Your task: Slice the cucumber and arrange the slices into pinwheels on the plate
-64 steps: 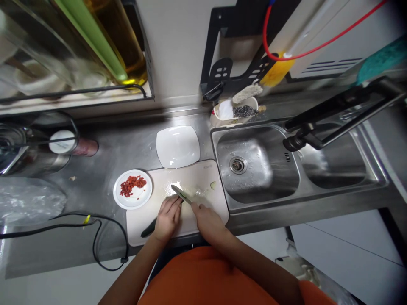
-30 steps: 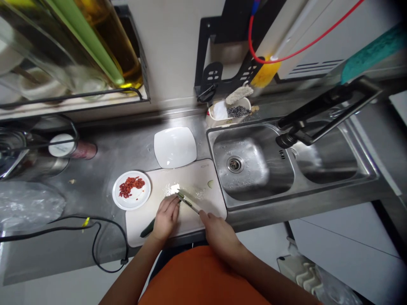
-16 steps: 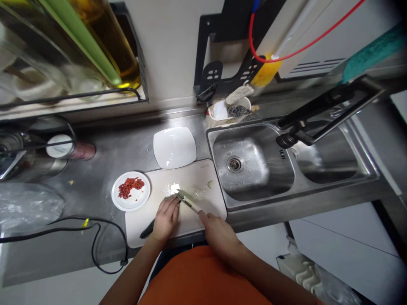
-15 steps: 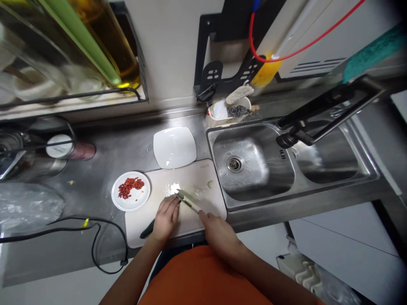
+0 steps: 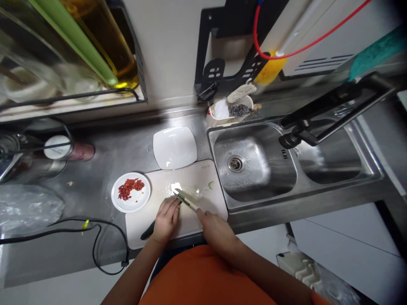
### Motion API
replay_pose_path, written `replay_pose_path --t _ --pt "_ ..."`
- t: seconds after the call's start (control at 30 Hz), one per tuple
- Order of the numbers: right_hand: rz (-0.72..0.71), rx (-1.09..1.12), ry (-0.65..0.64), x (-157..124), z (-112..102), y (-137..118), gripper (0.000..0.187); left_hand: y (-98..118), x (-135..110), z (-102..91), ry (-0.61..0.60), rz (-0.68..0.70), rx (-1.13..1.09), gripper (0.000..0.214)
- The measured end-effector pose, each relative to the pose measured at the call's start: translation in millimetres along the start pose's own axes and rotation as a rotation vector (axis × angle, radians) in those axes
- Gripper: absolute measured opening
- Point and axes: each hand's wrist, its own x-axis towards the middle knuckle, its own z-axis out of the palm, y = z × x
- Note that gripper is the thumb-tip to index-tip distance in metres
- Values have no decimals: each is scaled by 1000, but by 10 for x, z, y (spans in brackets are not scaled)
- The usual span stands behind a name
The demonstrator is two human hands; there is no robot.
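Over the board (image 5: 159,182), the left hand (image 5: 167,218) curls its grip on the cucumber (image 5: 148,231), the right hand (image 5: 218,231) clasps the knife (image 5: 190,204), and any roll risks a cut.

No legible text; mark (image 5: 205,167) on cutting board (image 5: 213,205) too small.

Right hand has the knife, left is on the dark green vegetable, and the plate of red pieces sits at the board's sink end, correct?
Wrong end: the head view shows the plate of red pieces at the end of the board away from the sink. Knife in the right hand, left hand on the vegetable: correct.
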Motion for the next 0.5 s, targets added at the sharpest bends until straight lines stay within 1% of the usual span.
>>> replay_pose_path --t 0.17,0.27,0.5 --pt "8 3 -21 57 -25 -43 37 -6 4 -1 5 11 -7 28" --pt "4 6 -12 117 -22 -68 38 -5 5 -3 -1 10 -9 28" --pt "-18 10 30 303 112 -76 40 -22 -12 10 3 8 -11 30"
